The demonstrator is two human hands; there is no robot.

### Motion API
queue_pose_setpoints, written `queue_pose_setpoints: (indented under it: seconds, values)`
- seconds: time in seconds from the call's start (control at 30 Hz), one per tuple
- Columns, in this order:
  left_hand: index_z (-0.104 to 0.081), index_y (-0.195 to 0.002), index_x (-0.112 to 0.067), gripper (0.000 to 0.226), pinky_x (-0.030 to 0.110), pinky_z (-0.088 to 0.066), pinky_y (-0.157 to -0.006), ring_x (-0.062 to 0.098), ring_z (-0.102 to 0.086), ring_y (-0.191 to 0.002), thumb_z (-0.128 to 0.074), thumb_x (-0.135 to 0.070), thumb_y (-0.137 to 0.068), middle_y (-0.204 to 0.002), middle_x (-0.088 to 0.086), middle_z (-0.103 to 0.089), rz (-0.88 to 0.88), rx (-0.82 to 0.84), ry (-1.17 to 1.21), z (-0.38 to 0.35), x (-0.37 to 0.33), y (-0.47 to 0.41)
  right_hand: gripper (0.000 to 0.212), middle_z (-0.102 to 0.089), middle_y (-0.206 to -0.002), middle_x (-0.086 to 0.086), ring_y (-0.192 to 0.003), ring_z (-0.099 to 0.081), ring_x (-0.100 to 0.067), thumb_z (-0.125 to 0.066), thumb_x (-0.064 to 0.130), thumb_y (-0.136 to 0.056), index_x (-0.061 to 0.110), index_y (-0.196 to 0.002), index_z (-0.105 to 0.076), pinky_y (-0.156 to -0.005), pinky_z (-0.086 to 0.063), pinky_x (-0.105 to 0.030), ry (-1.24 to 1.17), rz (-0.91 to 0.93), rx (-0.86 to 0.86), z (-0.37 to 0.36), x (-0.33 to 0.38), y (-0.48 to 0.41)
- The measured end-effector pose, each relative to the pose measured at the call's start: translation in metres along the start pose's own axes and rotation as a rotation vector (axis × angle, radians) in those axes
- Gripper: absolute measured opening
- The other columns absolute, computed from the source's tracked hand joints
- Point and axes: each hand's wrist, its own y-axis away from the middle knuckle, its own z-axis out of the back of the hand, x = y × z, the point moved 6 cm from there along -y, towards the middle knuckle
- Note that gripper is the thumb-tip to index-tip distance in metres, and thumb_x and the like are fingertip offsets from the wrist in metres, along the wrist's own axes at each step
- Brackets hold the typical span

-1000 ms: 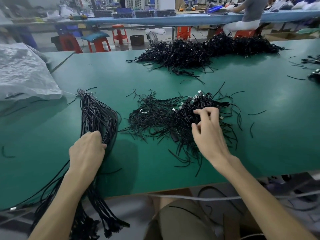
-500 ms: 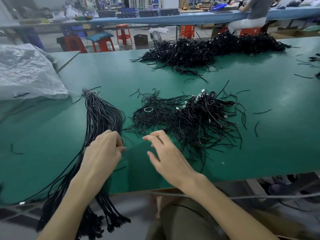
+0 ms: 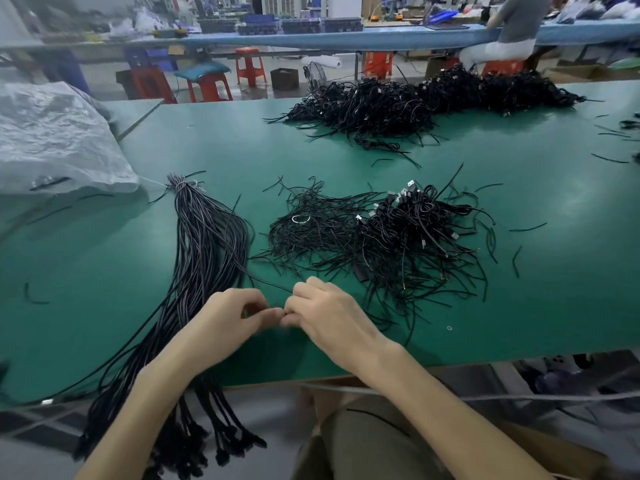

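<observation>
- I watch both hands meet near the front edge of the green table (image 3: 519,306). The left hand (image 3: 227,318) and right hand (image 3: 329,318) have curled fingers, and their fingertips pinch one thin black cable (image 3: 266,281) between them. The pinch point itself is blurred.
- That cable runs up and left from the right hand's knuckles into the tied bundle (image 3: 204,244), which lies along the left and hangs over the table edge.
- Risk: I judge that a hard pull could drag neighbouring strands out of the bundle, since the cable crosses them.
- Risk: the strand is thin and held only at the fingertips, so it may slip free.
- Risk: the loose pile (image 3: 398,237) sits just beside the right hand, and stray ends could snag.
- Half a second ago the right hand was spread open over bare table and the left rested on the bundle. Now both have closed together on the cable.
</observation>
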Motion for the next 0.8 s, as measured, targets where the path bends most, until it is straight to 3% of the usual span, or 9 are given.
queue_pose_setpoints:
  seconds: [0.07, 0.17, 0.3, 0.43, 0.53, 0.67, 0.8]
  values:
    - [-0.066, -0.066, -0.027, 0.046, 0.014, -0.043, -0.052, 0.0, -0.055, -0.048, -0.053, -0.065, -0.088, -0.061, -0.01, -0.067, 0.011, 0.044, -0.025, 0.002, 0.007, 0.005, 0.016, -0.062, -0.087, -0.003, -0.087, -0.052, -0.021, -0.066, 0.021, -0.097, 0.008, -0.09, -0.071, -0.079, -0.05, -0.041, -0.016, -0.003, -0.046, 0.009, -0.003, 0.002]
    - [-0.065, -0.061, -0.025, 0.061, 0.013, -0.043, -0.055, 0.002, -0.057, -0.048, -0.04, -0.076, -0.084, -0.058, -0.007, -0.067, -0.004, 0.071, -0.049, 0.01, 0.013, 0.01, 0.009, -0.065, -0.084, 0.001, -0.083, -0.056, -0.018, -0.071, 0.01, -0.092, 0.008, -0.084, -0.072, -0.075, -0.054, -0.038, -0.077, -0.096, -0.228, 0.032, -0.014, 0.003]
    - [-0.066, -0.066, -0.029, 0.053, 0.013, -0.044, -0.054, 0.004, -0.059, -0.048, -0.044, -0.072, -0.087, -0.062, -0.002, -0.069, -0.028, 0.087, 0.065, 0.016, 0.018, 0.012, 0.015, -0.064, -0.085, 0.008, -0.084, -0.058, -0.012, -0.07, -0.002, -0.091, 0.011, -0.083, -0.073, -0.077, -0.054, -0.03, -0.241, -0.243, -0.466, 0.057, -0.037, 0.007]
    - [-0.063, -0.066, -0.029, 0.045, 0.016, -0.047, -0.055, 0.007, -0.06, -0.051, -0.049, -0.065, -0.09, -0.063, -0.003, -0.068, -0.076, 0.103, 0.106, 0.016, 0.017, 0.015, 0.021, -0.065, -0.083, 0.004, -0.082, -0.062, -0.006, -0.065, -0.009, -0.092, 0.007, -0.082, -0.073, -0.077, -0.05, -0.017, -0.413, -0.353, -0.527, 0.051, -0.044, 0.01]
    - [-0.058, -0.063, -0.025, 0.049, 0.02, -0.048, -0.052, 0.006, -0.056, -0.048, -0.049, -0.062, -0.093, -0.057, -0.002, -0.063, -0.086, 0.093, 0.114, 0.016, 0.019, 0.016, 0.022, -0.065, -0.083, 0.006, -0.081, -0.061, -0.007, -0.063, 0.0, -0.097, 0.009, -0.079, -0.072, -0.075, -0.048, -0.018, -0.494, -0.416, -0.498, 0.041, -0.049, 0.012]
    - [-0.059, -0.06, -0.023, 0.051, 0.019, -0.048, -0.049, 0.009, -0.055, -0.042, -0.051, -0.057, -0.097, -0.054, -0.001, -0.065, -0.063, 0.054, 0.047, 0.009, 0.015, 0.011, 0.019, -0.063, -0.088, 0.008, -0.088, -0.057, -0.011, -0.062, 0.018, -0.101, 0.012, -0.086, -0.072, -0.082, -0.048, -0.034, -0.408, -0.432, -0.277, 0.026, -0.052, 0.015]
    - [-0.06, -0.06, -0.02, 0.051, 0.017, -0.045, -0.048, 0.009, -0.055, -0.04, -0.054, -0.053, -0.099, -0.054, 0.0, -0.065, -0.047, 0.059, 0.017, 0.002, 0.015, 0.008, 0.027, -0.064, -0.119, 0.015, -0.111, -0.04, -0.017, -0.058, 0.041, -0.101, 0.026, -0.117, -0.072, -0.1, -0.035, -0.037, -0.023, -0.38, -0.043, 0.009, -0.035, 0.018]
